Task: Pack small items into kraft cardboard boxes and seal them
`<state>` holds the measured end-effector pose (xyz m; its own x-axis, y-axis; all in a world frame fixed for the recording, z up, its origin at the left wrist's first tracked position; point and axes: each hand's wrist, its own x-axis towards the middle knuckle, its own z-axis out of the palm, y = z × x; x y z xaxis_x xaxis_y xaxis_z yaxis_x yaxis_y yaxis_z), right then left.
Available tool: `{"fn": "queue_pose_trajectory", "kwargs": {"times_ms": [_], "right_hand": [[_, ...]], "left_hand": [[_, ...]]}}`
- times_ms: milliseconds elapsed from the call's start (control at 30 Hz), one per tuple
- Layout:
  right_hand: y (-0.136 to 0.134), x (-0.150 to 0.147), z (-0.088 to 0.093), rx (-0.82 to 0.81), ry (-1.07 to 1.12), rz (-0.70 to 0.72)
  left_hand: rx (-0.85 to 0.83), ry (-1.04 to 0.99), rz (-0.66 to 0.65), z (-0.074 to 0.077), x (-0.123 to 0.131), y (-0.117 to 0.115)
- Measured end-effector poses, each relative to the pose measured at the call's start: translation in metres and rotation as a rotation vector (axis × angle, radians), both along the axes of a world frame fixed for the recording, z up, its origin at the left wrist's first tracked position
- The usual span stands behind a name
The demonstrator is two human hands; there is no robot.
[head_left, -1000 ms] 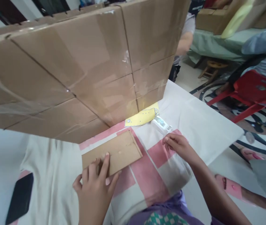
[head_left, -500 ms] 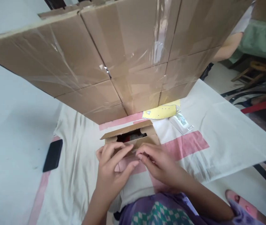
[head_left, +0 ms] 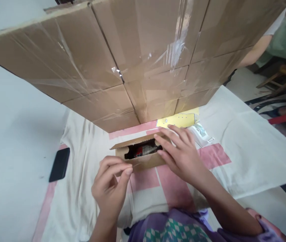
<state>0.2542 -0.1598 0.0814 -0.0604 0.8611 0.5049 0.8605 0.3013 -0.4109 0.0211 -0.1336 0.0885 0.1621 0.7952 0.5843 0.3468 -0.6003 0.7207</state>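
Several brown cartons, bound in clear tape, rise as a stack (head_left: 158,43) above a table spread with a cream-and-pink cloth (head_left: 174,188); what the cartons hold is hidden. A wooden stool (head_left: 281,79) stands beyond the table, and another person's arm (head_left: 255,50) shows past the right edge of the stack.

In front of the stack, a small brown box (head_left: 148,163) lies lengthwise across the cloth, plain-sided and open toward the person. Its long flap (head_left: 133,141) leans up along the far side, a raw edge showing, and a rounded tab (head_left: 122,153) shows at the left end of the dark opening.

The box sits between the person's two hands. The right hand (head_left: 180,151) reaches over its right end, fingers spread apart, one fingertip at the flap's edge and the thumb at the near rim. The left hand (head_left: 111,183) is at the near left corner, thumb and forefinger pinched together; whether anything thin is caught between them cannot be told.

Inside the box rests a dark item (head_left: 145,150) with a red patch, pale lettering and a greyish part, partly in shadow. A yellow sheet (head_left: 177,120) lies at the foot of the stack, a black phone (head_left: 59,164) on the left, and a white gadget (head_left: 200,135) just beyond the right hand.
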Motion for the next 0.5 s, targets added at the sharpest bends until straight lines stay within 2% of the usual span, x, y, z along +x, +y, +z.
{"fn": "queue_pose_trajectory", "kwargs": {"times_ms": [67, 200, 367, 500], "right_hand": [[0.015, -0.001, -0.014, -0.033, -0.053, 0.055], [0.025, -0.009, -0.039, -0.054, 0.02, 0.055], [0.022, -0.01, -0.05, -0.012, 0.114, 0.04], [0.023, -0.006, -0.051, -0.018, 0.161, 0.063]], "left_hand": [[-0.097, 0.064, -0.001, 0.003, -0.002, 0.009], [-0.311, 0.266, -0.055, 0.008, 0.001, 0.03], [-0.667, 0.268, -0.203, 0.005, 0.018, 0.054], [-0.653, 0.319, -0.223, -0.002, 0.036, 0.063]]}}
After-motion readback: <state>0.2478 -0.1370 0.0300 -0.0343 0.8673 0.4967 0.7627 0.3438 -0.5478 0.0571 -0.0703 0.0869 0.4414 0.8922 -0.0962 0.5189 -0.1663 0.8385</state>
